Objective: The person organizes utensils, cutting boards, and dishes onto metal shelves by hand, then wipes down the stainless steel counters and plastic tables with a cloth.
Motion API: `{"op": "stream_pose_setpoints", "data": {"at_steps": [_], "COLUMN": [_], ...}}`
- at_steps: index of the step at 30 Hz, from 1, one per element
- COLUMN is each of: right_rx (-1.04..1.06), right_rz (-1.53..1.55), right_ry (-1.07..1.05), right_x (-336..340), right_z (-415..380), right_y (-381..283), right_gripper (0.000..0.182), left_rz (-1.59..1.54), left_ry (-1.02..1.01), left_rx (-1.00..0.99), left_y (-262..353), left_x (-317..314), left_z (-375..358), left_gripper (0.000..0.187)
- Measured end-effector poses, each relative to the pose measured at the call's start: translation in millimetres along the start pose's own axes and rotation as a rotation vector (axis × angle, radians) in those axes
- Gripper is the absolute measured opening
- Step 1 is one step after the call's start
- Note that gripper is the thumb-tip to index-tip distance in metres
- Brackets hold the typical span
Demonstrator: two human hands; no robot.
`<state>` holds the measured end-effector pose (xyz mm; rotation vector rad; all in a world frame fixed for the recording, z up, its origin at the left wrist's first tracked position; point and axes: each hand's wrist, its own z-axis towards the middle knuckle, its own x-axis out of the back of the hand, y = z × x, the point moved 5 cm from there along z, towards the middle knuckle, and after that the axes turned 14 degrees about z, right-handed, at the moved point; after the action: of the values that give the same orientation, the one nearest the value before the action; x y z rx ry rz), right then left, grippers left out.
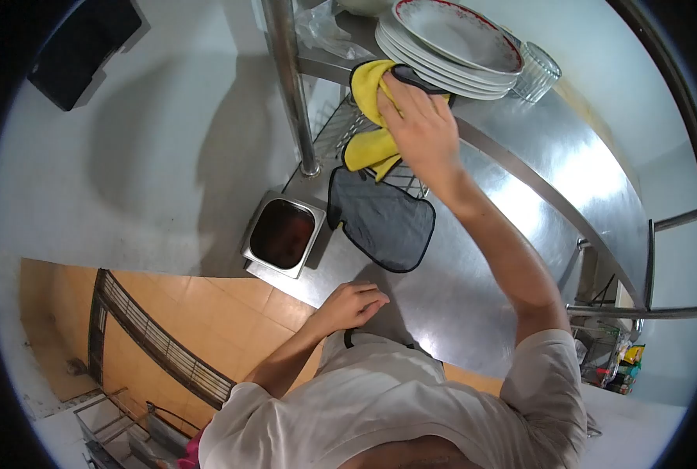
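Note:
My right hand (427, 129) reaches up to the edge of the steel shelf, its fingers pressed on a yellow and grey microfibre cloth (366, 87) just below a stack of white plates (446, 66). A second grey cloth (384, 220) with a dark border and a yellow folded-over end lies spread on the steel counter beneath. My left hand (352, 305) hovers near the counter's front edge by my waist, fingers curled in, with nothing visible in it. To its upper left is a square metal container (313, 223) with dark liquid inside.
Beside the plates a clear glass (537, 72) lies on its side on the shelf (567, 148). A steel post (292, 94) holds up the shelf at the left. A wire rack (347, 129) stands behind the cloths. A metal gate (161, 332) is at lower left over the tiled floor.

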<state>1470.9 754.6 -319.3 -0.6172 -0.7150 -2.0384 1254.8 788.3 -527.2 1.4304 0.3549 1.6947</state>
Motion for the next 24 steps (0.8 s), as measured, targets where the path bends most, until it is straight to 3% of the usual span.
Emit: {"op": "stream_pose_setpoints", "data": {"at_steps": [3,4,8,11,12,15,18,21,24], "right_rx": [-0.013,-0.081,-0.183,-0.51,-0.535,-0.831,-1.154,-1.089,-1.39], "right_rz": [-0.032,-0.029,-0.193,-0.274,-0.32,-0.337,-0.317,-0.369,-0.262], "right_ry": [-0.037,-0.118,-0.101,-0.234,-0.155,-0.196,-0.292,-0.588,-0.535], "right_x": [29.6,38.3,95.1,165.7,192.3,276.5,355.8,406.0,412.7], "right_z": [-31.6,-44.8,-111.4,-168.6,-195.0,-263.2,-366.8,-470.1,-489.4], "right_y": [16.6,23.8,49.5,78.5,94.5,142.2,217.9,309.1,386.9], "right_gripper": [0.035,0.041,0.055,0.062,0.067,0.046,0.042,0.052,0.052], "left_rz": [-0.007,-0.008,0.013,-0.024,-0.033,-0.01,0.012,0.041,0.066], "left_ry": [0.004,0.005,-0.003,-0.061,-0.075,-0.116,-0.146,-0.184,-0.182], "left_rx": [0.005,0.001,0.079,0.086,0.08,0.029,-0.026,-0.031,-0.006], "left_y": [0.8,1.1,-3.6,0.8,3.0,16.2,41.0,70.9,112.6], "left_x": [-2.8,-4.3,-15.7,-32.7,-37.2,-49.8,-70.5,-101.9,-135.7], "left_z": [-2.4,-1.2,-2.7,6.4,9.7,16.4,39.6,54.3,63.6], "left_gripper": [0.013,0.013,0.012,0.01,0.01,0.01,0.011,0.011,0.011]}}
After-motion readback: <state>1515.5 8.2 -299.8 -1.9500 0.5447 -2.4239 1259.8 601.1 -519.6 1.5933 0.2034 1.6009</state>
